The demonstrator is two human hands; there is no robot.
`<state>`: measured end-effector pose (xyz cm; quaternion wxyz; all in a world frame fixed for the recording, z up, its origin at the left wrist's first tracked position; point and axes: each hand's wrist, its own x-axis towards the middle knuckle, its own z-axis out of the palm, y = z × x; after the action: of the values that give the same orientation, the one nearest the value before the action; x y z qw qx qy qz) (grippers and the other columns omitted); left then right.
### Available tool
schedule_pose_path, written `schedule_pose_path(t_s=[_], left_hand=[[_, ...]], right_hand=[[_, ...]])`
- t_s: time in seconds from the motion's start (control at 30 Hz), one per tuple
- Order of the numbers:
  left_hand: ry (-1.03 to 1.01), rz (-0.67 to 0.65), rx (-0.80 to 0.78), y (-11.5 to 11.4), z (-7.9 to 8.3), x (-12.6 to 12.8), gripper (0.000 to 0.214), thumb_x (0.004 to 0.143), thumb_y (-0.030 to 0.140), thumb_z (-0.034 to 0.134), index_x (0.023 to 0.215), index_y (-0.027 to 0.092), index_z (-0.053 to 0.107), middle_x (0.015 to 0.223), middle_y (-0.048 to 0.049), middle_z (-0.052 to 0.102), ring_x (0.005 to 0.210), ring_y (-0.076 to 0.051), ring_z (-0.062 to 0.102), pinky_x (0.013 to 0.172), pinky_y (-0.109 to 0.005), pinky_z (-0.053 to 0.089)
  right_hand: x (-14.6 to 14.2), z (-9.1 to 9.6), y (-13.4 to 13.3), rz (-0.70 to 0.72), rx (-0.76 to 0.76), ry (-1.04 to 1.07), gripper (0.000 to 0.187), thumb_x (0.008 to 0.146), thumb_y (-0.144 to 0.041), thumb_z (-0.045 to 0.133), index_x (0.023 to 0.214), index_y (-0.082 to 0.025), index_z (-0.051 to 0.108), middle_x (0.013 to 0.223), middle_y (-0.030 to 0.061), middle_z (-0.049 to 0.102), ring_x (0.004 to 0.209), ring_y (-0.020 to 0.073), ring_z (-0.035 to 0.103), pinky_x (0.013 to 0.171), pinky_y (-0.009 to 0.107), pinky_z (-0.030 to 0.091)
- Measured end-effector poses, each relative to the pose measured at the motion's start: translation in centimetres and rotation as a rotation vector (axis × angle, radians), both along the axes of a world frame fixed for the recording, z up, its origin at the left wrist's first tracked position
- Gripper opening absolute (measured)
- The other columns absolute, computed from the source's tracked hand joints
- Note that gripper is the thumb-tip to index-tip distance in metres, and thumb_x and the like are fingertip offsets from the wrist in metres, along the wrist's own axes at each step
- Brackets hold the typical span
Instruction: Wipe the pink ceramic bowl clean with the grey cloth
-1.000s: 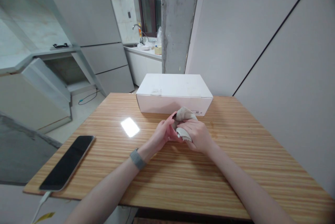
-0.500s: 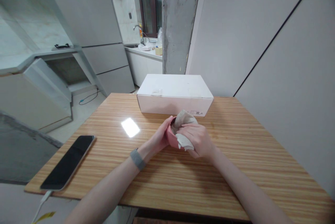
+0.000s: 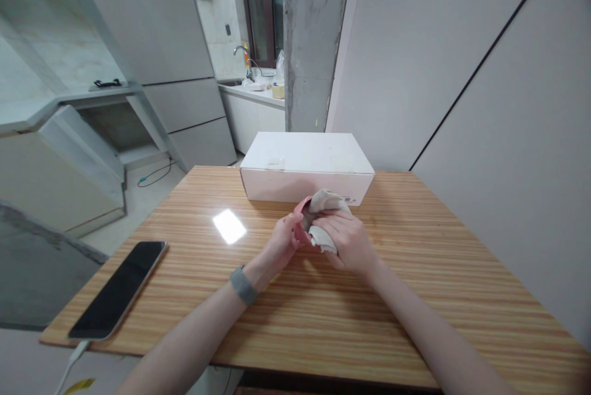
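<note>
My left hand is closed on the edge of a pink, hollow thing that looks like a small bowl or cup; most of it is hidden by my hands and the cloth. A whitish cloth is bunched in my right hand. Part of the cloth lies inside the pink bowl, and another fold hangs out below my right fingers. Both hands are above the wooden table, just in front of a white box.
A black-screened phone with a white charging cable lies at the table's left edge. Behind the table are a rough grey pillar, a pale wall panel and a kitchen counter with a tap.
The pink bowl has turned and tilted in my left hand, whose fingers have shifted along its rim. My right hand with the cloth has moved slightly up.
</note>
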<state>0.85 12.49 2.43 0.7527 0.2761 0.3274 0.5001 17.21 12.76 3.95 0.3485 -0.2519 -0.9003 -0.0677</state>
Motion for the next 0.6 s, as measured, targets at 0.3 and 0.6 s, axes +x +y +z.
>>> schedule_pose_path(t_s=[0.3, 0.6], left_hand=[[-0.168, -0.045, 0.171, -0.4, 1.5, 0.0, 0.039, 0.080, 0.027, 0.056, 0.118, 0.020, 0.063, 0.109, -0.0053, 0.069, 0.094, -0.018, 0.060, 0.079, -0.026, 0.047], [0.223, -0.089, 0.112, 0.4, -0.2, -1.3, 0.049, 0.078, 0.041, 0.064, 0.117, 0.010, 0.065, 0.060, -0.0021, 0.067, 0.056, -0.015, 0.058, 0.053, -0.023, 0.041]], right_hand=[[-0.2, -0.5, 0.3, 0.025, 0.060, 0.006, 0.043, 0.092, -0.041, 0.032, 0.099, -0.012, 0.065, 0.092, 0.0152, 0.073, 0.087, 0.0270, 0.068, 0.088, 0.044, 0.051], [0.4, 0.4, 0.1, 0.139, 0.042, 0.008, 0.038, 0.092, -0.041, 0.032, 0.086, -0.018, 0.062, 0.079, 0.0105, 0.072, 0.074, 0.0233, 0.068, 0.085, 0.041, 0.052]])
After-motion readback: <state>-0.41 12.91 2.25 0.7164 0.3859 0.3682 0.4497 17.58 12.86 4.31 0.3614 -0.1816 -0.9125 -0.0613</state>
